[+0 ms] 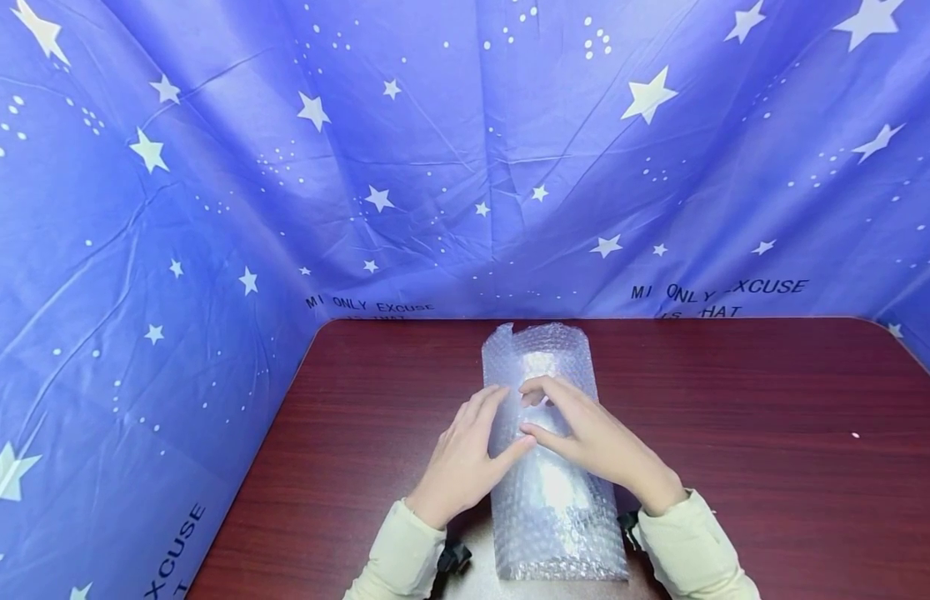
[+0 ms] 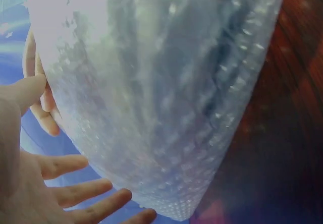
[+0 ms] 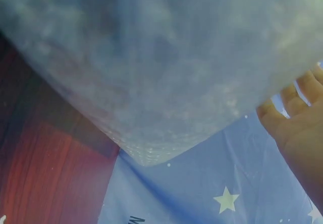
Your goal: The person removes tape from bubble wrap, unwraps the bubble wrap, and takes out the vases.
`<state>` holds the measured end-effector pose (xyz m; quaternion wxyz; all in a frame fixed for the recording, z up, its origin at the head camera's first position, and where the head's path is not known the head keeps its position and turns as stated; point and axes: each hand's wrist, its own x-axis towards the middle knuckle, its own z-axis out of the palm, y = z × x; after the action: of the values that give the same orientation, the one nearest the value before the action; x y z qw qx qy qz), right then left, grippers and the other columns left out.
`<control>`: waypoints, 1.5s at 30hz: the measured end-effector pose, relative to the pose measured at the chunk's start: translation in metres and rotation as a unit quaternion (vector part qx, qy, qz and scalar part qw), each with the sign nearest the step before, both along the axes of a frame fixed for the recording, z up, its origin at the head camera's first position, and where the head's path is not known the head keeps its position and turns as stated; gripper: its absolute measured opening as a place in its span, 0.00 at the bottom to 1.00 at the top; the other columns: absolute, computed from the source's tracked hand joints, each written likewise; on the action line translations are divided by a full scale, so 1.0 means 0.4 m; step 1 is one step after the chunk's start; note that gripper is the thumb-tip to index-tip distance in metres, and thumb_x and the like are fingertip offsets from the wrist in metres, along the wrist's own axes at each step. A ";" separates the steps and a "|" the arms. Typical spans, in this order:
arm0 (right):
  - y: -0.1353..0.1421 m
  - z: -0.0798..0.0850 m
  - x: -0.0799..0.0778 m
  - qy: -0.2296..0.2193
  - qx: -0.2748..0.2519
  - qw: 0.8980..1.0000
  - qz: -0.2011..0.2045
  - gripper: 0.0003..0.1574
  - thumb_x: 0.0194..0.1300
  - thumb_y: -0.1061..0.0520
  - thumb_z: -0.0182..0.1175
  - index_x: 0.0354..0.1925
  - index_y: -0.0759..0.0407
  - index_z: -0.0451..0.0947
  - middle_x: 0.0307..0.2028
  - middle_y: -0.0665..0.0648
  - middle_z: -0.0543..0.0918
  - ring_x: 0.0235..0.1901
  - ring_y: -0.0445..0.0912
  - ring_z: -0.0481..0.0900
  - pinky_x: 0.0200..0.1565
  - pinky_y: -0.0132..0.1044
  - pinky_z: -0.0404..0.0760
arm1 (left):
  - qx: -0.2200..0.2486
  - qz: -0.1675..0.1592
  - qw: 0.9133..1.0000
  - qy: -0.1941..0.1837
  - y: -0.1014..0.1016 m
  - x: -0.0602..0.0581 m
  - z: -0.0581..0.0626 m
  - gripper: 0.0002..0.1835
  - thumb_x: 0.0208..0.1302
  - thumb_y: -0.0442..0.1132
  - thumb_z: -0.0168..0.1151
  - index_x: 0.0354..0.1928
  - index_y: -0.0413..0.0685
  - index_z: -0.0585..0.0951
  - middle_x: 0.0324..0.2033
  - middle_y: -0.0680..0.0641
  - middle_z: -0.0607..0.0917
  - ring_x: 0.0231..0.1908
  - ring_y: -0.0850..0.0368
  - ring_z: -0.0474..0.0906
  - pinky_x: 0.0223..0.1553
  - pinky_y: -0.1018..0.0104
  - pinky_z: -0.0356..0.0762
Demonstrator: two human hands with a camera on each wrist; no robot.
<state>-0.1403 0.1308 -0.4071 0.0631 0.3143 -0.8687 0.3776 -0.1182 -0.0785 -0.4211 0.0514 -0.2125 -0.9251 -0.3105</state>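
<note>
A bubble-wrap package (image 1: 555,533) lies lengthwise on the table, its clear film shiny and bubbled; what it may contain cannot be made out. On its left side my left hand (image 1: 465,458) has its fingers fairly straight over the wrap, thumb pointing toward the middle. From the right, my right hand (image 1: 592,429) arches over the top with gently bent fingers and its thumb near the left one. Seen from the left wrist, the fingers of the left hand (image 2: 81,193) are spread along the wrap (image 2: 151,108). In the right wrist view, fingertips of the right hand (image 3: 298,128) meet the wrap's edge (image 3: 151,148).
The dark red wooden table (image 1: 772,433) spreads to both sides of the package. A small pale speck (image 1: 855,435) lies on its right part. Blue star-patterned cloth (image 1: 450,167) hangs behind the table and along its left side.
</note>
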 end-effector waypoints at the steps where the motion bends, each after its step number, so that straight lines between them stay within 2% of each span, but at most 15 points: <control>1: -0.002 0.000 0.001 -0.002 0.000 1.000 0.003 0.24 0.68 0.48 0.63 0.58 0.52 0.72 0.50 0.44 0.78 0.53 0.40 0.75 0.57 0.44 0.77 | 0.000 0.005 1.000 -0.001 0.000 0.001 0.001 0.43 0.67 0.72 0.47 0.74 0.52 0.63 0.71 0.49 0.67 0.69 0.50 0.65 0.57 0.42 0.76; 6: -0.005 -0.002 0.003 -0.017 0.001 1.000 0.013 0.28 0.71 0.46 0.60 0.64 0.53 0.68 0.54 0.43 0.78 0.57 0.40 0.75 0.60 0.45 0.76 | -0.004 0.021 1.000 -0.002 -0.001 0.004 0.005 0.47 0.62 0.73 0.53 0.75 0.53 0.61 0.72 0.49 0.66 0.70 0.50 0.64 0.53 0.38 0.77; 12: -0.005 -0.005 0.005 -0.021 0.007 1.000 0.016 0.35 0.71 0.43 0.59 0.69 0.54 0.63 0.55 0.40 0.78 0.57 0.41 0.76 0.61 0.47 0.75 | -0.006 0.029 1.000 0.007 -0.006 0.004 0.006 0.46 0.59 0.64 0.61 0.76 0.54 0.58 0.72 0.48 0.65 0.68 0.49 0.67 0.50 0.38 0.79; 20: -0.008 -0.006 0.004 -0.011 0.023 1.000 0.015 0.38 0.69 0.44 0.62 0.69 0.56 0.62 0.53 0.40 0.80 0.58 0.40 0.76 0.64 0.48 0.73 | 0.005 0.038 0.999 -0.002 -0.020 0.000 0.010 0.47 0.57 0.58 0.63 0.76 0.52 0.58 0.72 0.47 0.65 0.67 0.47 0.69 0.47 0.37 0.79; 25: -0.010 -0.010 0.005 0.009 0.045 0.999 0.009 0.31 0.70 0.44 0.61 0.64 0.57 0.69 0.53 0.43 0.80 0.60 0.42 0.74 0.64 0.46 0.73 | 0.007 0.043 0.999 -0.005 -0.028 -0.003 0.012 0.47 0.57 0.56 0.64 0.76 0.50 0.58 0.72 0.46 0.65 0.66 0.46 0.69 0.47 0.36 0.78; 30: -0.014 -0.016 0.003 0.069 0.074 0.995 0.024 0.14 0.69 0.47 0.63 0.48 0.51 0.80 0.49 0.45 0.81 0.53 0.40 0.76 0.58 0.41 0.77 | 0.010 0.050 0.999 0.002 -0.032 -0.007 0.014 0.46 0.57 0.54 0.65 0.75 0.49 0.60 0.71 0.47 0.67 0.65 0.47 0.70 0.49 0.40 0.79; 33: -0.019 -0.024 0.000 0.102 0.086 0.990 0.042 0.08 0.68 0.50 0.63 0.43 0.49 0.83 0.47 0.45 0.83 0.53 0.41 0.76 0.58 0.41 0.77 | 0.012 0.054 0.998 0.007 -0.034 -0.010 0.015 0.45 0.57 0.53 0.65 0.75 0.48 0.61 0.70 0.47 0.69 0.64 0.47 0.72 0.49 0.43 0.80; 37: -0.026 -0.037 0.000 0.125 0.098 0.985 0.061 0.09 0.68 0.54 0.61 0.45 0.50 0.85 0.46 0.45 0.84 0.58 0.46 0.76 0.62 0.46 0.74 | 0.011 0.056 0.998 0.006 -0.036 -0.013 0.014 0.44 0.58 0.53 0.65 0.74 0.47 0.61 0.69 0.47 0.69 0.64 0.47 0.72 0.51 0.44 0.80; 45: -0.038 -0.049 0.007 0.146 0.140 0.977 0.071 0.18 0.66 0.58 0.54 0.51 0.52 0.85 0.50 0.47 0.86 0.66 0.51 0.72 0.72 0.56 0.59 | 0.009 0.057 0.998 0.002 -0.041 -0.017 0.009 0.42 0.59 0.51 0.63 0.74 0.47 0.62 0.70 0.47 0.69 0.64 0.46 0.72 0.52 0.44 0.79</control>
<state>-0.1373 0.1156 -0.4266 0.1179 0.4328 -0.8696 0.2061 -0.1249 -0.0948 -0.4173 0.0732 -0.1596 -0.9329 -0.3146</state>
